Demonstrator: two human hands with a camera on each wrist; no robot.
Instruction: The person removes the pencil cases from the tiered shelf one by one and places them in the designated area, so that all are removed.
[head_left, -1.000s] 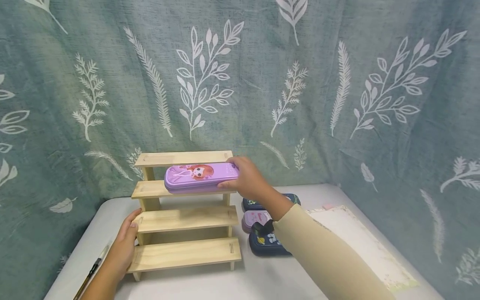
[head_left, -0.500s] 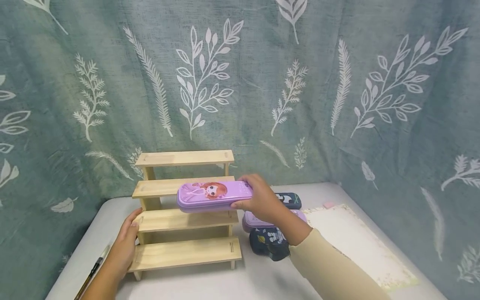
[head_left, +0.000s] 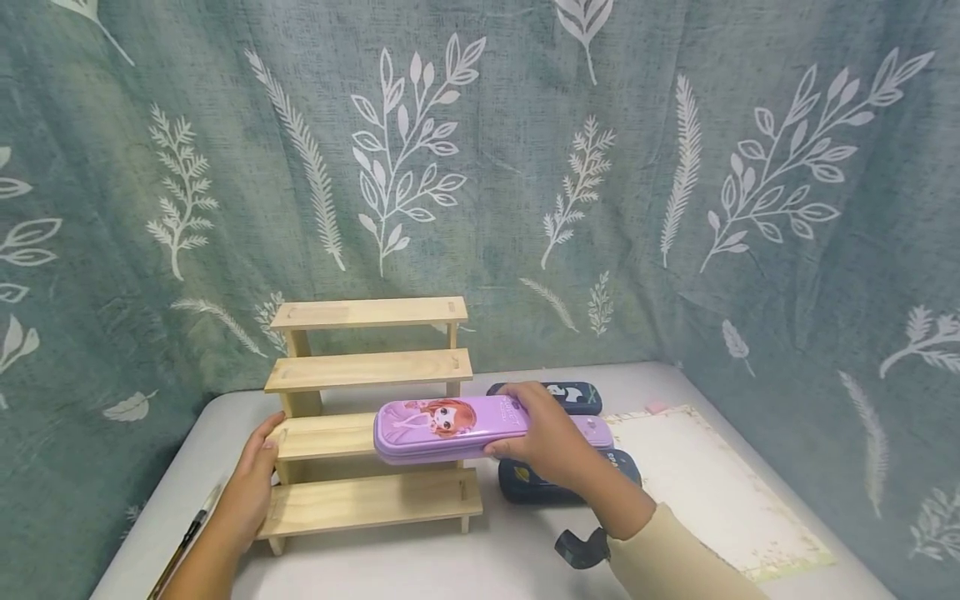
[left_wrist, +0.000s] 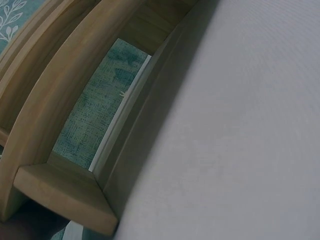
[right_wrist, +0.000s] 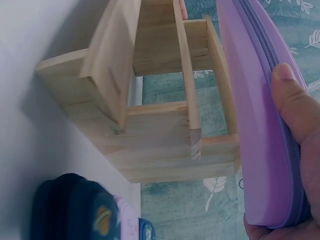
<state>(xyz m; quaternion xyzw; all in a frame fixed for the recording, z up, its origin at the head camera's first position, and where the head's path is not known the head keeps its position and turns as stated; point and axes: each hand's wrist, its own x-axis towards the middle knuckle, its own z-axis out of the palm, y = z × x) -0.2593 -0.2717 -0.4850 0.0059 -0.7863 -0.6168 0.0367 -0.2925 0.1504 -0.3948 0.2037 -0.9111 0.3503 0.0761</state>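
A purple zipped pencil case (head_left: 450,427) with a red-haired cartoon figure on its lid is held by its right end in my right hand (head_left: 546,433). It hangs in front of the right half of a four-tier wooden display rack (head_left: 375,500). In the right wrist view, my thumb lies along the zipper of the pencil case (right_wrist: 260,125). My left hand (head_left: 243,487) grips the rack's left side near the third step from the top; some of its fingers are hidden. The rack's wooden boards (left_wrist: 65,85) fill the left of the left wrist view.
Right of the rack lie a dark panda case (head_left: 577,397), a mostly covered lilac case (head_left: 596,431) and a navy case (head_left: 618,467). A floral-edged sheet (head_left: 720,492) lies farther right, beside a pink eraser-like block (head_left: 656,407). A brush (head_left: 183,542) lies at the left.
My right hand has brought the purple pencil case down and to the right, from in front of the upper steps to the level of the third. My left hand stays on the rack.
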